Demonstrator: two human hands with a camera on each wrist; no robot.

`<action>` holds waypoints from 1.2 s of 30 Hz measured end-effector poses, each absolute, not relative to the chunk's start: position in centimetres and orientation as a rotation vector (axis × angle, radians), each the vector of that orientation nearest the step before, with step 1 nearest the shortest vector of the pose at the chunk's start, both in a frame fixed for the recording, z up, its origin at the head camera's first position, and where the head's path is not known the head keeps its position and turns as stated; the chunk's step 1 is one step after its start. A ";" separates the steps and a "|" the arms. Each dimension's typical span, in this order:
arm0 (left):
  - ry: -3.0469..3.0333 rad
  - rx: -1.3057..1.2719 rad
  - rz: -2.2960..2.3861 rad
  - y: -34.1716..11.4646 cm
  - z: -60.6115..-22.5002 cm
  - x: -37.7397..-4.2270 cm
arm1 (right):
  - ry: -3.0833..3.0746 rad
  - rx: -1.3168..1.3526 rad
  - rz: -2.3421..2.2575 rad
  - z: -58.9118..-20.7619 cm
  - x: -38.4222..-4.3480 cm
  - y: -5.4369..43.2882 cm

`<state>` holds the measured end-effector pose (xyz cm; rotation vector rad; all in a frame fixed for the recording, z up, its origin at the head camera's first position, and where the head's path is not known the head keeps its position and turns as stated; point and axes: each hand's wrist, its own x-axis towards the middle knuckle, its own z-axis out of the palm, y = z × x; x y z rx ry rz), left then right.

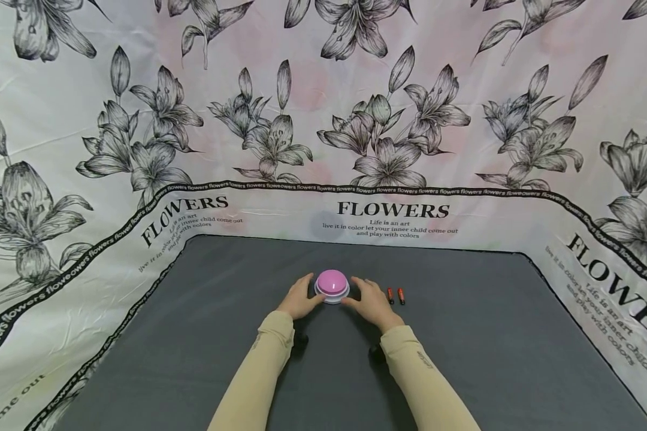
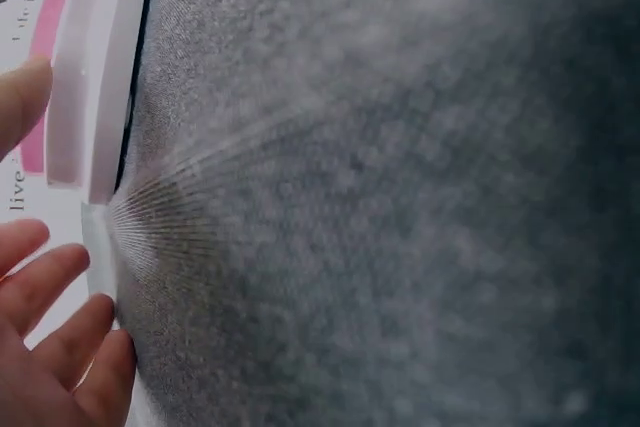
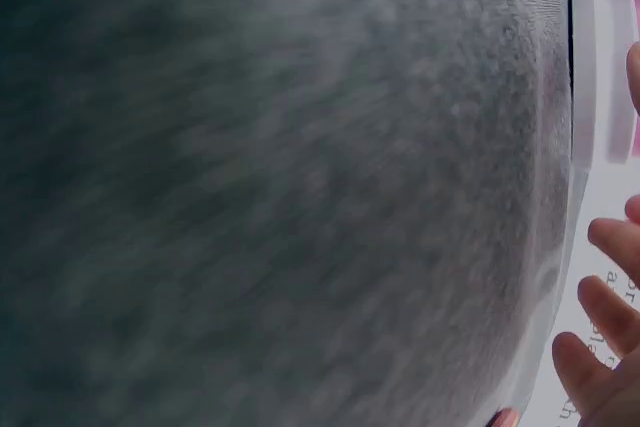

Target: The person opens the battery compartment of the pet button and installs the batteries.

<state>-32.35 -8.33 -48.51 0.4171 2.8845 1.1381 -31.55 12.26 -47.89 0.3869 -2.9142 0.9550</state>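
A round push button with a pink dome and a white base sits on the grey table. To its left is my left hand, fingers spread and thumb tip right at the front of the base. My right hand mirrors it on the other side, thumb at the base's front edge and fingers apart. Both wrist views show the other fingers standing off the button in a loose curve. Neither hand grips it.
Two small red and black batteries lie just right of my right hand. Behind the grey table and along its sides hangs a white and pink flower-print cloth.
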 end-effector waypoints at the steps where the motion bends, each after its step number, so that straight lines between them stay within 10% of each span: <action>1: 2.890 0.411 1.119 -8.3 -48.5 -32.4 | -2.928 0.370 0.924 -47.9 -31.6 12.1; 36: 2.716 0.429 1.549 -7.7 -46.1 -31.7 | -2.842 0.437 1.215 -45.2 -31.4 13.4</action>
